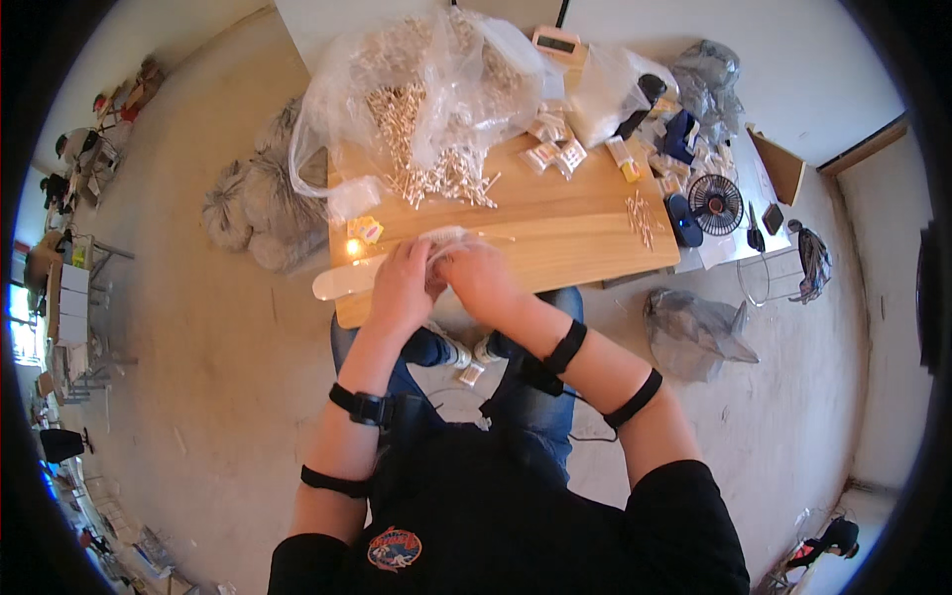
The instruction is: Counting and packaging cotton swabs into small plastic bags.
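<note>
Close together over the near edge of the wooden table (pixel 585 238) are my left hand (pixel 402 283) and my right hand (pixel 483 283). Their fingers are closed around a small clear plastic packet (pixel 444 236), whose pale contents are too covered to make out. A long, pale translucent strip (pixel 342 282) with a rounded end lies left of my left hand. Just beyond it are small yellow-and-white cards (pixel 365 230). Farther back, a loose pile of cotton swabs (pixel 446 183) spills from a big clear plastic bag (pixel 332 109). More swabs (pixel 643 220) lie scattered near the table's right edge.
Small packs of swabs (pixel 555 156) and a yellow-and-white box (pixel 625 159) sit at the back. A black fan (pixel 715 204) and scissors (pixel 756 230) are on the right-hand table. Grey bags stand on the floor at left (pixel 268 213) and right (pixel 694 332).
</note>
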The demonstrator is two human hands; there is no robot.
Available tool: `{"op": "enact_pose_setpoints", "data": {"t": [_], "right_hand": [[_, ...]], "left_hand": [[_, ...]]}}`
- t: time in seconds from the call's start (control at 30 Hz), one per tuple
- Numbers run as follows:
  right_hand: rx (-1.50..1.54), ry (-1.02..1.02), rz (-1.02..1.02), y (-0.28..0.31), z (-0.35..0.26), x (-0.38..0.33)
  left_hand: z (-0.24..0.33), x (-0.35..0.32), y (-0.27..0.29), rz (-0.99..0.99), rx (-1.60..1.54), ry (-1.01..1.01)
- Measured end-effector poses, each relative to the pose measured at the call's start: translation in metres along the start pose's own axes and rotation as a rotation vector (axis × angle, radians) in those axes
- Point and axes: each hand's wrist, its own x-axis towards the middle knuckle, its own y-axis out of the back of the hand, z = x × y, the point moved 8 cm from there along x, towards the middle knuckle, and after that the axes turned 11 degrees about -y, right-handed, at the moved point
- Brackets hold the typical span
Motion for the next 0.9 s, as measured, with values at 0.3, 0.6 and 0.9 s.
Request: {"op": "enact_pose_setpoints", "data": {"t": [0.3,0.6,0.9], "right_hand": [[-0.185,-0.013,-0.087,0.001,-0.002,-0.008],[0.215,-0.193,0.164,0.055,0.107,0.019],[-0.244,-0.675,-0.056,0.007,0.358,0.048]], "left_hand": [[0.004,0.01,-0.008,-0.187,0.148,-0.069],[-0.014,0.009,-0.01,-0.241,0.038,0.08],[-0.014,0.01,-0.008,-0.233,0.099,-0.009]]}}
